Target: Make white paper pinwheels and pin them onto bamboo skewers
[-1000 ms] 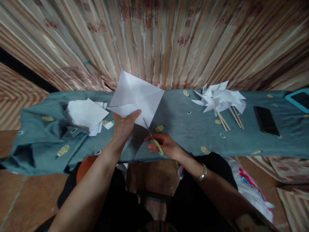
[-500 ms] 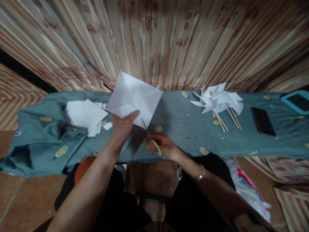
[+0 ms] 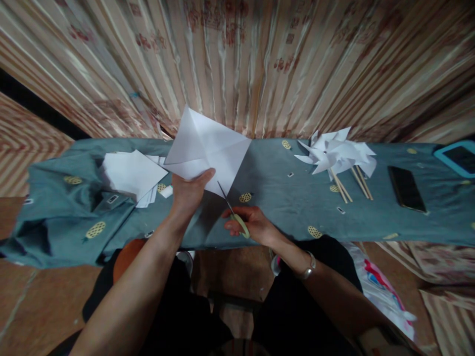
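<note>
Left end of the desk (image 3: pixel 274 163), on the grey-green pineapple-print cloth (image 3: pixel 95 230): paper stack (image 3: pixel 135 173), loosely fanned. Just right of it, small white object (image 3: pixel 166 192), partly behind the left wrist; can't tell what it is. Next, left hand (image 3: pixel 191 190): closed on the near-left edge of the white sheet (image 3: pixel 222 146), thumb flat on top, fingers mostly hidden, presumably under it. Sheet is creased, turned cornerwise, near-left part folded up; it extends beyond and to the right of the left hand. Its near corner points toward the right hand, sheet and right hand apart. Right hand (image 3: pixel 254 225) sits nearer the body, right of the left hand, partly curled on the pale green handles of the scissors (image 3: pixel 240 225). Blade points up-left, overlapping the sheet near that corner; can't tell whether the second blade is underneath. Bracelet (image 3: pixel 309 265) on right wrist. Further right, well apart from both hands: white pinwheels (image 3: pixel 334 151) bunched together, wooden sticks (image 3: pixel 361 183) toward the body. Then dark phone (image 3: pixel 407 189), lying flat, and blue-framed device (image 3: pixel 443 154) at far right.
</note>
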A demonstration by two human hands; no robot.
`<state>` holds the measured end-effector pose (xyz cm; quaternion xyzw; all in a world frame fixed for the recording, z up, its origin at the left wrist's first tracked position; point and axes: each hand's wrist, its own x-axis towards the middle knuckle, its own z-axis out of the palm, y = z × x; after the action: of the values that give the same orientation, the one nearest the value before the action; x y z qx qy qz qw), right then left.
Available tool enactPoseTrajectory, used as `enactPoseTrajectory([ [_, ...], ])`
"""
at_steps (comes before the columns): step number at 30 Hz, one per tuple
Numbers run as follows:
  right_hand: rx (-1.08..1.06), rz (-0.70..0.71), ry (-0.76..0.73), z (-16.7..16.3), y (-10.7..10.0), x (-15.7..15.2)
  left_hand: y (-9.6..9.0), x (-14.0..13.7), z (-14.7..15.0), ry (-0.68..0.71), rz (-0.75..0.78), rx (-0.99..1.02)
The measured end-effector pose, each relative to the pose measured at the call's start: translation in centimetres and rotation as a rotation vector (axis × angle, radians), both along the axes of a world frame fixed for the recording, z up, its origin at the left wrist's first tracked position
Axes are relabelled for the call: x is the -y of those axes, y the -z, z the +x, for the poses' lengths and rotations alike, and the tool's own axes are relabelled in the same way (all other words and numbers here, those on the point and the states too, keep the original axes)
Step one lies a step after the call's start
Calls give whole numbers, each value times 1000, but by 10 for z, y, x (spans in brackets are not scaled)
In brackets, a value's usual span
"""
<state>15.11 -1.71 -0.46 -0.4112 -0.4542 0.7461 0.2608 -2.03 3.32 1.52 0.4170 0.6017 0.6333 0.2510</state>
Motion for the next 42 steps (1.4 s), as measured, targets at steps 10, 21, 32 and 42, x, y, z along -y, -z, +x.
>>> enactPoseTrajectory([
  [10, -41, -52, 49, -1, 0, 1, -6, 7, 5, 49, -39, -2],
  [21, -24, -8, 46, 1, 4, 2, -8, 8, 8, 56, -25, 11],
  [32, -27, -14, 32, 0, 2, 1, 0, 7, 2, 52, -29, -26],
  [42, -25, 7, 41, 0, 4, 1, -3, 9, 8, 88, -3, 42],
])
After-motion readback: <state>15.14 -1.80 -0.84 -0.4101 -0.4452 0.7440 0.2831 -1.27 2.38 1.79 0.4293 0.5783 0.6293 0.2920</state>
